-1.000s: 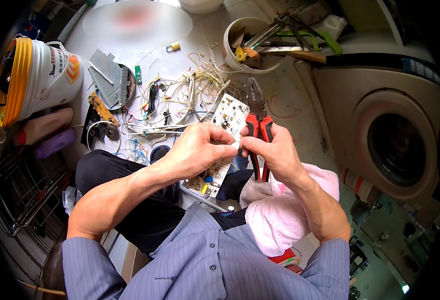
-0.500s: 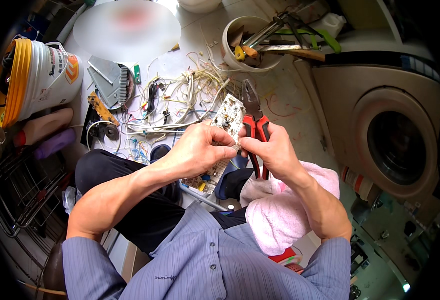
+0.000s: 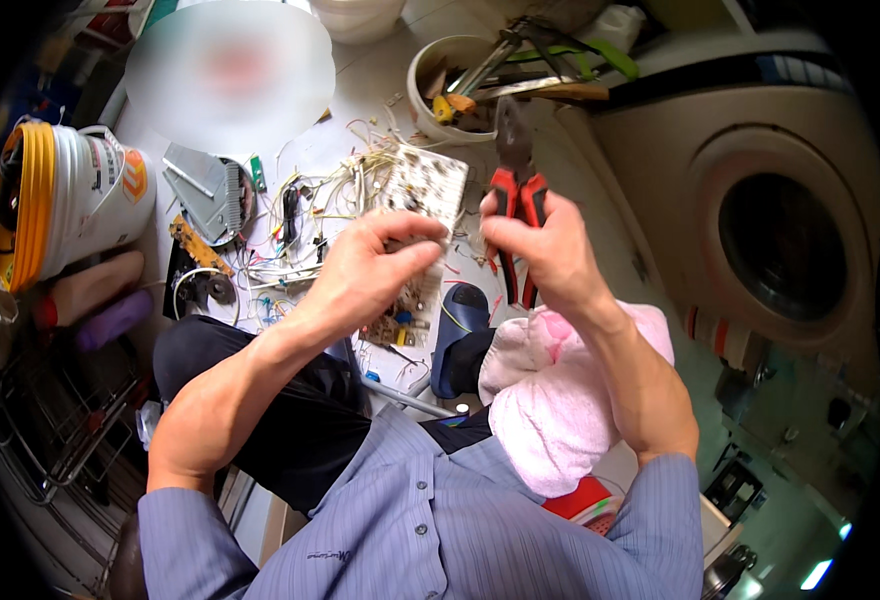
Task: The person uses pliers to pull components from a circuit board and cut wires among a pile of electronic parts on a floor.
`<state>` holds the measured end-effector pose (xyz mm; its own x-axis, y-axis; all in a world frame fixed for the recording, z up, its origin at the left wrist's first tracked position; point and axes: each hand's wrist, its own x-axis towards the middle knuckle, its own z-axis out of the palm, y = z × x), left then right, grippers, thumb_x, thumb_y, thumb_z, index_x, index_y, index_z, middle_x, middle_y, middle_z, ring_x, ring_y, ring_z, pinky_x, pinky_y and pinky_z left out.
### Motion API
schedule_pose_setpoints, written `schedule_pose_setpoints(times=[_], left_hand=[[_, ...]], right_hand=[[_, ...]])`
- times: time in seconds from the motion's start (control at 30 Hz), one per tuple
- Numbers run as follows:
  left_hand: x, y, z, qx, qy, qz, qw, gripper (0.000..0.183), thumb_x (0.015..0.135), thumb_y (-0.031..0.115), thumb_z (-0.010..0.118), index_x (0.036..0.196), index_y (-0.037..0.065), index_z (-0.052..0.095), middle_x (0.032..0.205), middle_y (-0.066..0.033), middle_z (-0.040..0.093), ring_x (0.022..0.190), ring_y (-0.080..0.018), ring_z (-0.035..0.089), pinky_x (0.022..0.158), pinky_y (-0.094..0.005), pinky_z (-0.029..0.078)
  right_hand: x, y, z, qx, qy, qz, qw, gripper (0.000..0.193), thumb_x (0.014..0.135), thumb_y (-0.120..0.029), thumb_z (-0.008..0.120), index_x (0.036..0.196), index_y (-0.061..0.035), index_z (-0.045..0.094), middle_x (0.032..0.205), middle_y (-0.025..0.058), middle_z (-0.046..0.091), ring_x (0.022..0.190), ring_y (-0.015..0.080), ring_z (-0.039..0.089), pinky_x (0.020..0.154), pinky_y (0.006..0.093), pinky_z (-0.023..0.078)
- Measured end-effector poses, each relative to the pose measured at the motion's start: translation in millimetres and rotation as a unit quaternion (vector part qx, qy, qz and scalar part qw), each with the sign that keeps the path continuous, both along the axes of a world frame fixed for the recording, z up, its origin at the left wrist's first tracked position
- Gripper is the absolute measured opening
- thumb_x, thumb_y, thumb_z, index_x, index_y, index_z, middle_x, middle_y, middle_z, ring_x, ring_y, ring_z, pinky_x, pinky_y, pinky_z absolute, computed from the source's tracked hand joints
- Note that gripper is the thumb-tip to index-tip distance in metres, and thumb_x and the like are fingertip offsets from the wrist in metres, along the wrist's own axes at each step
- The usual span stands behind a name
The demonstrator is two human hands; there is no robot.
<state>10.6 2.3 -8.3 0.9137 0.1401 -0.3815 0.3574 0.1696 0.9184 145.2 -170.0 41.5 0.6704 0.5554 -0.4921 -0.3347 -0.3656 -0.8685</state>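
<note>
My right hand (image 3: pixel 550 245) is wrapped round a pair of combination pliers (image 3: pixel 516 170) with red and black handles. Their dark jaws point away from me. To the left, my left hand (image 3: pixel 375 265) hovers over a long pale circuit board (image 3: pixel 430 180); its thumb and forefinger are apart, with nothing visible between them. The hand hides the middle of the board, so I cannot tell whether it touches it. Small components cover the board, including yellow and blue ones at its near end. A tangle of loose wires (image 3: pixel 305 235) lies to its left.
Beyond the board stands a white bucket (image 3: pixel 422 85) of tools. A white and yellow bucket (image 3: pixel 110 190) is at far left, near a grey metal part (image 3: pixel 198 185). The washing machine (image 3: pixel 650 150) bounds the right side. A pink towel (image 3: pixel 550 420) hangs by my right forearm.
My left thumb and forefinger have parted, and the hands have moved away from each other. The pliers have moved a little farther from me. More of the circuit board shows.
</note>
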Motion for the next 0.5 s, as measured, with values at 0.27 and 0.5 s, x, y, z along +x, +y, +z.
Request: schedule_pose_setpoints(times=[0.27, 0.5], left_hand=[[24, 1, 25, -0.294, 0.036, 0.067, 0.953, 0.034, 0.097, 0.007, 0.054, 0.128, -0.005, 0.062, 0.127, -0.0125, 0.066, 0.111, -0.0184, 0.063, 0.102, -0.0330, 0.050], [37, -12, 19, -0.280, 0.018, 0.014, 0.960, 0.033, 0.098, 0.022, 0.057, 0.121, 0.000, 0.066, 0.119, -0.0088, 0.069, 0.110, -0.0190, 0.062, 0.096, -0.0331, 0.050]], right_hand=[[24, -41, 43, 0.098, -0.119, -0.110, 0.982, 0.017, 0.089, -0.008, 0.069, 0.104, -0.0007, 0.063, 0.088, 0.0049, 0.065, 0.075, 0.0137, 0.063, 0.073, 0.0258, 0.050], [27, -141, 107, 0.147, -0.231, -0.226, 0.935, 0.015, 0.091, -0.002, 0.066, 0.104, 0.0016, 0.062, 0.090, 0.0091, 0.063, 0.080, 0.0177, 0.059, 0.076, 0.0298, 0.049]])
